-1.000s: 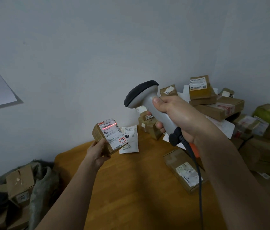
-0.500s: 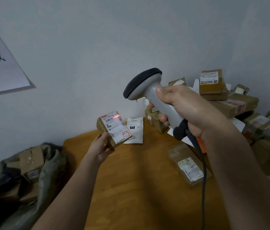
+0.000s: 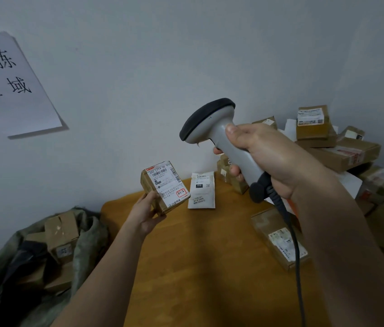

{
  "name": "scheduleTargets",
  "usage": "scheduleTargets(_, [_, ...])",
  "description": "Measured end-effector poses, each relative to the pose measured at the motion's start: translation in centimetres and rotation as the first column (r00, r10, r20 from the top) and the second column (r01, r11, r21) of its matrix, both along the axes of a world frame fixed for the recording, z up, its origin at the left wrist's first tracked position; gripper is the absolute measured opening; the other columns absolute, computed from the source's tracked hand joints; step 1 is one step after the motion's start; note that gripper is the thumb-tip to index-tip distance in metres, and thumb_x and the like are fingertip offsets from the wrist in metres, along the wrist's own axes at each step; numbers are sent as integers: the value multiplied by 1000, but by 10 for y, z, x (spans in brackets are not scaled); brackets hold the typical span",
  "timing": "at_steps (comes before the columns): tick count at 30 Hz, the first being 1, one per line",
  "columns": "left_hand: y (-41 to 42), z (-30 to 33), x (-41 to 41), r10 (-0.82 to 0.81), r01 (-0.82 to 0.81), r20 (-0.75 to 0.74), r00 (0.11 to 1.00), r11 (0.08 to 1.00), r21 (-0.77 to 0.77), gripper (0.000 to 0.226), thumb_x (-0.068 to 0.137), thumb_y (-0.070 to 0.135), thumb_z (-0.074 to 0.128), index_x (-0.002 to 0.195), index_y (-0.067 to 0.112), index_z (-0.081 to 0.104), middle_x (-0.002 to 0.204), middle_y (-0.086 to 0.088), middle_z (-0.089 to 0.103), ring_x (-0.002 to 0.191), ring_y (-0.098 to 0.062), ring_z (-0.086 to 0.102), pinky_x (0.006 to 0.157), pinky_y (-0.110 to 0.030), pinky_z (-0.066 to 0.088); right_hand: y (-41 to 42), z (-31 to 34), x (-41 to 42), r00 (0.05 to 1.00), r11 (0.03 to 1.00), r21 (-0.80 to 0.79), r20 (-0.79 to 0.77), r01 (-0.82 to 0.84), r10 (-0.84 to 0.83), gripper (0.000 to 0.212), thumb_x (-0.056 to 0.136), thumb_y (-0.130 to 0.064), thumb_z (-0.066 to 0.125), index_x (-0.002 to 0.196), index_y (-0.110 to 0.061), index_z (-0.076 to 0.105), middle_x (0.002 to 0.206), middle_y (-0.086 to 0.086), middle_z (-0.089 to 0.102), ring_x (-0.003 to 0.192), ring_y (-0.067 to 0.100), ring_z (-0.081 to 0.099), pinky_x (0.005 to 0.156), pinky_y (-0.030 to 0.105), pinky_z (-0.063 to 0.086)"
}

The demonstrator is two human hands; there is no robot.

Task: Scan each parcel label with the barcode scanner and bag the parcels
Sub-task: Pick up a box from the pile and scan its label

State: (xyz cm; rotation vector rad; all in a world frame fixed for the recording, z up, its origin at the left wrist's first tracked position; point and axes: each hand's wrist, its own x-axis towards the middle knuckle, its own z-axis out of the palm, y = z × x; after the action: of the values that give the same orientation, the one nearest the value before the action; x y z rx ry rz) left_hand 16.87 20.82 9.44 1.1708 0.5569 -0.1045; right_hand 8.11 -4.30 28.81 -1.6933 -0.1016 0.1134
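Note:
My left hand [image 3: 145, 214] holds a small brown parcel [image 3: 165, 187] above the far left corner of the wooden table [image 3: 198, 267], its white label turned up toward me. My right hand [image 3: 268, 159] grips the handle of a grey barcode scanner [image 3: 212, 123] with a dark head, raised to the right of the parcel and aimed down-left at it. No red line shows on the label. The scanner's dark cable [image 3: 295, 256] hangs down past my right forearm. A grey-green sack [image 3: 87, 241] on the floor at the left holds several brown boxes.
A white padded envelope [image 3: 202, 191] leans against the wall at the table's back. A flat brown box [image 3: 279, 238] lies on the table's right side. Several parcels [image 3: 341, 152] are piled at the back right. A paper sign [image 3: 9, 86] hangs on the wall.
The red scan line on the label has gone out. The view has shifted left, showing more of the sign and sack. Both hands keep their hold.

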Motion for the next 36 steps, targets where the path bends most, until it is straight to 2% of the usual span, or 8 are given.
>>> scheduleTargets(3, [25,1,-3,0,0,14,1000,1000,-9,36,93,11,54,128,15,52,106,-6,63,108,-28,50,92,-49,46,22,-1,-4,1000,1000,17,-16,-6,7,41,105,-34,41,115,1,60,77,9,54,47,10,52,47,24,41])
scheduleTargets(7, [66,-7,-16,64,-65,-13,998,997,-46,30,93,18,58,123,16,53,112,-7,63,114,-32,49,93,-52,49,63,-11,-3,996,994,102,-74,-38,46,37,103,-34,45,113,-2,60,107,25,61,53,14,53,54,30,44])
scheduleTargets(10, [104,-19,-33,114,-122,-75,991,987,-107,27,89,27,61,115,21,59,121,-7,64,114,-31,55,82,-49,54,104,-26,1,985,992,102,-148,-77,92,38,103,-34,46,112,-1,60,107,19,60,54,15,52,54,31,43])
scheduleTargets(17, [217,-43,-100,473,-483,-102,875,840,-249,49,88,42,62,132,24,51,121,-9,62,110,-28,58,82,-45,55,212,-71,1,943,983,50,-277,-179,186,37,98,-37,57,110,-3,63,92,11,65,48,11,53,45,26,44])
scheduleTargets(21, [264,-45,-133,341,-333,-46,939,866,-372,46,88,30,61,129,11,51,118,-16,59,117,-35,57,88,-58,52,277,-110,-2,942,985,77,-291,-153,169,29,86,-30,75,101,-9,62,80,10,60,48,10,49,46,25,44])
scheduleTargets(26, [298,-36,-154,72,-24,106,992,917,-399,76,68,21,78,137,20,45,122,-21,57,109,-48,60,89,-75,39,344,-155,-10,869,971,236,-472,-35,146,36,79,-27,82,99,-5,61,58,2,53,44,11,47,44,24,43])
scheduleTargets(31, [307,-37,-155,-32,87,152,988,925,-370,112,53,20,93,147,19,32,135,-30,51,115,-49,57,82,-60,53,375,-175,-15,852,945,328,-490,-18,186,32,76,-29,83,81,-4,63,51,3,53,42,14,47,42,22,42])
scheduleTargets(36, [320,-39,-159,1,46,142,990,944,-326,107,62,32,90,147,26,25,132,-29,55,117,-47,57,85,-55,54,399,-181,-7,862,944,330,-485,24,147,30,78,-25,82,89,-2,66,51,2,57,42,13,46,42,24,39])
